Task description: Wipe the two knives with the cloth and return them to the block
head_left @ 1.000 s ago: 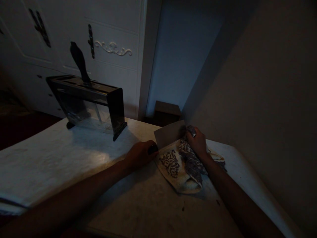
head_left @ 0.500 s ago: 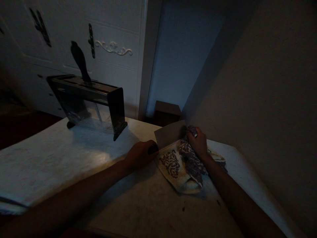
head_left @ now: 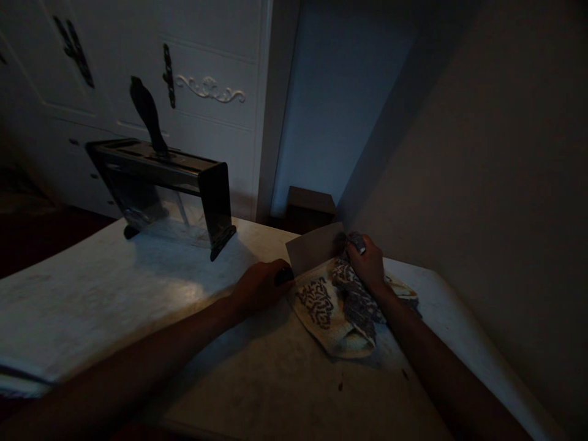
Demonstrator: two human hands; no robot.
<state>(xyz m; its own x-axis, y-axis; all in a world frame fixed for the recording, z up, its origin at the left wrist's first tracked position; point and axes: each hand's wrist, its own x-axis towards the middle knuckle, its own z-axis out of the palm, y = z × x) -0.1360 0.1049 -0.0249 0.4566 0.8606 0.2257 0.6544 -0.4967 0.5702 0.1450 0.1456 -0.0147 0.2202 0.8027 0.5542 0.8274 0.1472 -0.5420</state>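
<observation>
My left hand (head_left: 263,286) is closed around the dark handle of a cleaver. The cleaver's broad, flat blade (head_left: 315,250) points away to the right, its lower edge beside a cream-and-grey patterned towel (head_left: 316,303). My right hand (head_left: 367,260) is closed on a bunched part of that towel, at the far end of the blade. Cloth and fingers hide the blade's tip there. The rest of the towel lies spread and folded on the table below both hands.
On the left of the pale table (head_left: 82,288) stands a knife block (head_left: 168,165) with clear sides and one black-handled knife (head_left: 147,113) upright in it. White cabinets (head_left: 215,55) are behind. A wall (head_left: 505,184) rises along the right, and a brown box (head_left: 311,205) sits beyond the table's far edge.
</observation>
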